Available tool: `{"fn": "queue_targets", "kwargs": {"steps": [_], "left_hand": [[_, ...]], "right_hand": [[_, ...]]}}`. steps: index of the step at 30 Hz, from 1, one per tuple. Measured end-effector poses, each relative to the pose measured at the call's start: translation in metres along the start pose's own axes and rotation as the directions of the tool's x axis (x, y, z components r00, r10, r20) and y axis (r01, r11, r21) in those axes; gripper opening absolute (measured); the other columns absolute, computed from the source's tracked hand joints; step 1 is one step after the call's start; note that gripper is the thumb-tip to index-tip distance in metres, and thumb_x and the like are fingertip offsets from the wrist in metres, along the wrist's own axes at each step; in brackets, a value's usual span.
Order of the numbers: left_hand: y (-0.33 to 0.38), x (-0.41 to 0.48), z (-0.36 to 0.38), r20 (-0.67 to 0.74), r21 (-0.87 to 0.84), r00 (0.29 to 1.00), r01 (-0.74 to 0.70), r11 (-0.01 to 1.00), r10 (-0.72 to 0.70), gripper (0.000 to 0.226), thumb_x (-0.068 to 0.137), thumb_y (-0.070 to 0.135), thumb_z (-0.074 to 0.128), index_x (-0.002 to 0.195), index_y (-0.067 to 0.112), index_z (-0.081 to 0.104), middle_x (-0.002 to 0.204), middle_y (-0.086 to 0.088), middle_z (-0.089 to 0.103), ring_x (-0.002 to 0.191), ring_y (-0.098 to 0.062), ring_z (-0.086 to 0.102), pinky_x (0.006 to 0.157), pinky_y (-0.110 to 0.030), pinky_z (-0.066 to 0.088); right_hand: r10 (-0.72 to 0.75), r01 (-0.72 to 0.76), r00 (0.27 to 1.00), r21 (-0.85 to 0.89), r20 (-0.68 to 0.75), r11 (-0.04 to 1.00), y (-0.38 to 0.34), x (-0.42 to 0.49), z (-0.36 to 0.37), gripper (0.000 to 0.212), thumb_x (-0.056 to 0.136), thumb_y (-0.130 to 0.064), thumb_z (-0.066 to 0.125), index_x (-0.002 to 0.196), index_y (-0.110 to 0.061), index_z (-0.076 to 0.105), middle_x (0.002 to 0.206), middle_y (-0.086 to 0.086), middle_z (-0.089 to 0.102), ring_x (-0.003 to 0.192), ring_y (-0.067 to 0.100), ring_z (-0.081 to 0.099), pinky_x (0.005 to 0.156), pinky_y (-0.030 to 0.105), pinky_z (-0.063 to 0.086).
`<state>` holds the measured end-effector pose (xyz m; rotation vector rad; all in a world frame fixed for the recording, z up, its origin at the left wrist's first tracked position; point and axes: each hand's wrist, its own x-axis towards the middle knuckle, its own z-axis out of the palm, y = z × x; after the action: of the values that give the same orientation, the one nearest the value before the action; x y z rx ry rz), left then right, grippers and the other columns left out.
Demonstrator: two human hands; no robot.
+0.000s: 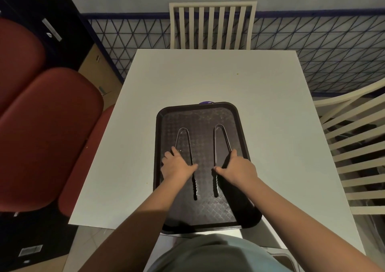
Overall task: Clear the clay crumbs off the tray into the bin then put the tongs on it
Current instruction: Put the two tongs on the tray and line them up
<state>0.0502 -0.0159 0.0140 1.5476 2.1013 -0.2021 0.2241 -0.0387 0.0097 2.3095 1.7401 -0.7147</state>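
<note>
A black textured tray (200, 113) lies on the white table (208, 78), its near edge hanging over the table's front. Two black tongs lie side by side on it, hinges pointing away. My left hand (177, 164) grips the left tongs (184, 138) across both arms at mid length. My right hand (237, 167) grips the right tongs (219, 136) the same way. The scalloped tips of both stick out toward me. A few faint crumb specks (208, 116) show on the tray's far part.
A white slatted chair (212, 26) stands at the table's far side, another (358, 151) on the right. Red padded seats (48, 130) crowd the left. A purple tab (206, 103) sits at the tray's far rim. A bin corner (283, 259) shows bottom right.
</note>
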Motion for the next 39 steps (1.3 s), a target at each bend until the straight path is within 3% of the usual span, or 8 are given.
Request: {"fn": "queue_targets", "kwargs": {"steps": [5, 11, 16, 19, 23, 28, 33, 39], "left_hand": [[-0.005, -0.004, -0.004, 0.004, -0.073, 1.0, 0.0, 0.997, 0.0, 0.111, 0.071, 0.073, 0.057, 0.151, 0.013, 0.009, 0.15, -0.016, 0.025, 0.136, -0.032, 0.031, 0.101, -0.041, 0.042], [-0.061, -0.013, -0.011, -0.209, -0.27, 0.978, -0.037, 0.962, -0.021, 0.066, 0.086, 0.055, 0.052, 0.133, 0.01, 0.048, 0.123, -0.018, 0.049, 0.116, -0.035, 0.049, 0.095, -0.043, 0.047], [-0.111, -0.018, -0.005, 0.034, -0.432, 0.996, 0.089, 0.898, -0.082, 0.044, 0.094, 0.03, 0.051, 0.128, 0.001, 0.055, 0.12, -0.021, 0.062, 0.109, -0.036, 0.06, 0.096, -0.04, 0.047], [-0.122, -0.031, -0.004, 0.169, -0.577, 0.985, 0.134, 0.806, -0.043, 0.026, 0.097, 0.015, 0.047, 0.115, 0.002, 0.061, 0.084, -0.012, 0.065, 0.071, -0.027, 0.06, 0.068, -0.034, 0.051], [-0.124, -0.048, 0.003, 0.235, -0.563, 0.971, 0.174, 0.808, -0.045, 0.027, 0.094, 0.004, 0.048, 0.12, 0.01, 0.055, 0.096, -0.02, 0.066, 0.075, -0.025, 0.063, 0.059, -0.029, 0.052], [-0.123, -0.053, 0.011, 0.101, -0.49, 0.992, 0.115, 0.864, -0.075, 0.02, 0.089, 0.002, 0.046, 0.097, 0.01, 0.062, 0.086, -0.015, 0.068, 0.073, -0.029, 0.065, 0.069, -0.039, 0.057], [-0.118, -0.03, -0.009, 0.063, -0.521, 0.994, 0.108, 0.847, -0.089, 0.026, 0.089, -0.002, 0.042, 0.076, 0.011, 0.06, 0.066, -0.01, 0.06, 0.053, -0.026, 0.057, 0.057, -0.032, 0.052], [-0.134, 0.036, -0.053, 0.031, -0.486, 0.997, 0.076, 0.87, -0.07, 0.019, 0.087, 0.0, 0.042, 0.084, 0.008, 0.06, 0.079, -0.014, 0.062, 0.077, -0.036, 0.064, 0.072, -0.044, 0.058]], "right_hand": [[0.052, -0.05, 0.998, 0.063, -0.042, 0.997, 0.008, -0.004, -0.007, 0.102, 0.073, -0.082, 0.038, 0.144, -0.009, 0.024, 0.117, 0.012, 0.062, 0.102, 0.029, 0.062, 0.072, 0.036, 0.051], [0.128, -0.111, 0.984, 0.135, -0.123, 0.985, 0.062, -0.025, -0.018, 0.04, 0.093, -0.041, 0.045, 0.112, -0.008, 0.056, 0.108, 0.014, 0.066, 0.101, 0.033, 0.06, 0.076, 0.034, 0.046], [0.066, -0.078, 0.99, 0.094, 0.123, 0.993, 0.083, -0.042, 0.001, 0.02, 0.086, -0.032, 0.056, 0.09, -0.014, 0.048, 0.103, 0.01, 0.066, 0.095, 0.028, 0.061, 0.066, 0.027, 0.038], [0.032, -0.043, 0.988, 0.07, 0.15, 0.997, 0.085, -0.048, 0.006, 0.015, 0.084, -0.025, 0.057, 0.091, -0.014, 0.048, 0.1, 0.008, 0.064, 0.094, 0.026, 0.06, 0.066, 0.026, 0.037], [0.01, -0.025, 0.983, 0.08, 0.183, 0.996, 0.087, -0.05, 0.009, 0.011, 0.081, -0.017, 0.054, 0.088, -0.015, 0.045, 0.097, 0.01, 0.064, 0.086, 0.026, 0.06, 0.063, 0.025, 0.038], [-0.057, 0.045, 0.99, 0.093, 0.131, 0.995, 0.095, -0.05, 0.02, 0.011, 0.082, -0.012, 0.052, 0.086, -0.015, 0.042, 0.07, -0.006, 0.043, 0.075, 0.021, 0.047, 0.048, 0.019, 0.027], [-0.058, 0.049, 0.995, 0.108, 0.082, 0.993, 0.079, -0.034, 0.016, 0.013, 0.083, -0.016, 0.054, 0.083, -0.017, 0.041, 0.091, 0.007, 0.06, 0.09, 0.028, 0.06, 0.063, 0.025, 0.033], [-0.065, 0.056, 0.996, 0.148, 0.056, 0.987, 0.019, 0.007, -0.002, 0.008, 0.083, -0.015, 0.055, 0.083, -0.017, 0.047, 0.101, 0.007, 0.065, 0.094, 0.027, 0.062, 0.064, 0.024, 0.036]]}}
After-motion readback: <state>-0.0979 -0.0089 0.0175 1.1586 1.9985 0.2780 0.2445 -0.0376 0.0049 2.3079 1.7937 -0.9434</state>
